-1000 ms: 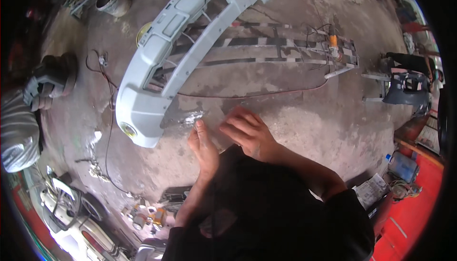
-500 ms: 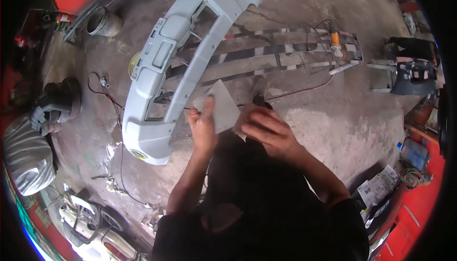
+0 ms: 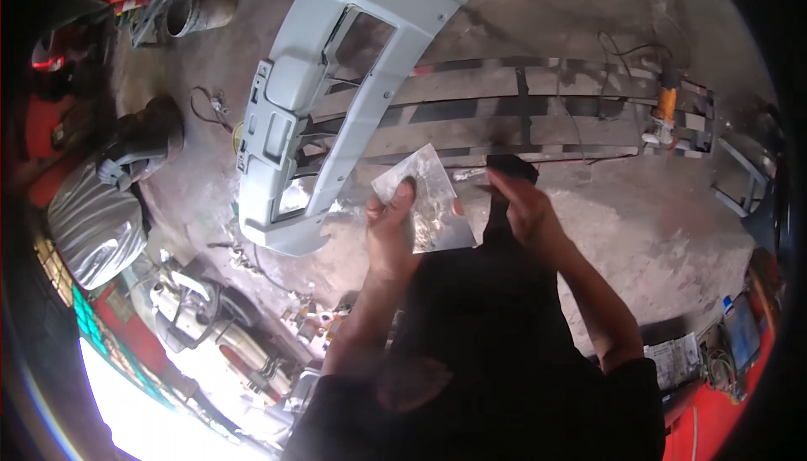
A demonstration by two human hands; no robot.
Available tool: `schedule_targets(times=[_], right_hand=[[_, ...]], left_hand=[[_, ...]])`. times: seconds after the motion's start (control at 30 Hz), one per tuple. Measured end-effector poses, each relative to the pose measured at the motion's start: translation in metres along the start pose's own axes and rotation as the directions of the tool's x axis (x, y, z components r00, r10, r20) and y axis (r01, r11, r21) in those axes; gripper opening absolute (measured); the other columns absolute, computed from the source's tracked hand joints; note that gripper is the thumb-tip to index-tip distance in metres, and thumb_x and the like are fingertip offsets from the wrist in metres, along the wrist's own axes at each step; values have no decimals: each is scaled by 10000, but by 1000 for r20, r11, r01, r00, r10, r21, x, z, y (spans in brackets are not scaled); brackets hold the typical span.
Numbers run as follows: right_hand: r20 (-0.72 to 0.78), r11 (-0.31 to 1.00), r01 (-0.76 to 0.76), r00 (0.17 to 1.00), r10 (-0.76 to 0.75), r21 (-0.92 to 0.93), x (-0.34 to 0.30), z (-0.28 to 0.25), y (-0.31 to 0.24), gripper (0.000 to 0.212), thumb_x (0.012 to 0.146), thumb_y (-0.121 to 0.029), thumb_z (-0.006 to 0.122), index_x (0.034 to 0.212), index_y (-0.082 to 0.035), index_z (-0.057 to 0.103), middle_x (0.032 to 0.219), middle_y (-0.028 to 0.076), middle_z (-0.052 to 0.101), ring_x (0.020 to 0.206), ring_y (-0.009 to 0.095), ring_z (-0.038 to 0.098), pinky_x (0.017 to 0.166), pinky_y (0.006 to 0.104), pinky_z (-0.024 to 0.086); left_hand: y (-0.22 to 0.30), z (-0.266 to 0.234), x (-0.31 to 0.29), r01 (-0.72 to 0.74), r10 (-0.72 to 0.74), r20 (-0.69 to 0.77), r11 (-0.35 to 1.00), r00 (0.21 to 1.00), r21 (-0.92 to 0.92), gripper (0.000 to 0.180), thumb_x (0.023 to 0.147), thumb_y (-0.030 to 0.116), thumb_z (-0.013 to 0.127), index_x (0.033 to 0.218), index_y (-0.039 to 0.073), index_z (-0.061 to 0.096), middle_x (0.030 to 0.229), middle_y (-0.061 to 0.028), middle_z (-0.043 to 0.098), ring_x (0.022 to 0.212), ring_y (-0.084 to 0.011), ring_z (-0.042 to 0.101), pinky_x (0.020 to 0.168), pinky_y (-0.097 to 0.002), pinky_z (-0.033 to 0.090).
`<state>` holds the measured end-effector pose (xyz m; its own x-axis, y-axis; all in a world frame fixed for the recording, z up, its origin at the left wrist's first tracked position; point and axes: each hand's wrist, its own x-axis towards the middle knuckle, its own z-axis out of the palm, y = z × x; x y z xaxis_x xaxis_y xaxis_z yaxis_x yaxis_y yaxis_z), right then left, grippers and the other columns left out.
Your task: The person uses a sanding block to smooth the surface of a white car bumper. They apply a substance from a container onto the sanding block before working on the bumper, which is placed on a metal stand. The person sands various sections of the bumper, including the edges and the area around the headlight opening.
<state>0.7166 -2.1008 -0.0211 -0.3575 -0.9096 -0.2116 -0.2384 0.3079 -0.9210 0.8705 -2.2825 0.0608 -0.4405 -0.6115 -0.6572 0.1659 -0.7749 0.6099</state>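
Observation:
My left hand [image 3: 391,230] grips a thin square sheet [image 3: 429,196], its thumb lying across the top face. The sheet is pale and shiny, with a blotchy, smeared middle; what it is made of I cannot tell. A bit of fingertip shows at its right edge. Just right of the sheet, apart from it, is my right hand [image 3: 530,213], seen side-on and slightly blurred. One finger points up and left; the others are hidden, as is anything they hold. A dark shoe [image 3: 513,167] shows beyond it. Ahead to the left lies a light grey car bumper [image 3: 353,108].
The bumper leans over a low striped metal frame [image 3: 471,110]. An orange power tool [image 3: 667,104] rests at that frame's right end. A bucket [image 3: 200,12] stands at the far left, a silver cover [image 3: 101,221] nearer. A motorcycle [image 3: 227,326] is lower left, newspaper [image 3: 672,360] lower right.
The right hand has come away from the sheet's edge toward the right. The sheet in the left hand now catches more light. The whole view has shifted and turned.

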Motion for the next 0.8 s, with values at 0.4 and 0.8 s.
schedule_targets(times=[0.4,0.8], right_hand=[[389,743,-357,910,141,566,178,59,63,1093,696,109,488,1703,-204,202,1428,101,546,1127,185,615,1038,307,471],[239,586,-174,970,-34,791,347,119,68,1147,679,41,547,1711,-210,115,1745,152,243,1434,175,469,1117,284,408]], left_hand=[[104,-121,110,-110,210,-195,898,958,425,567,997,323,663,1462,26,530,1153,-102,695,948,-230,687,897,-390,569],[207,-202,249,-171,188,22,826,982,536,696,964,250,697,1583,75,432,1379,-39,619,1049,-172,653,924,-336,559]])
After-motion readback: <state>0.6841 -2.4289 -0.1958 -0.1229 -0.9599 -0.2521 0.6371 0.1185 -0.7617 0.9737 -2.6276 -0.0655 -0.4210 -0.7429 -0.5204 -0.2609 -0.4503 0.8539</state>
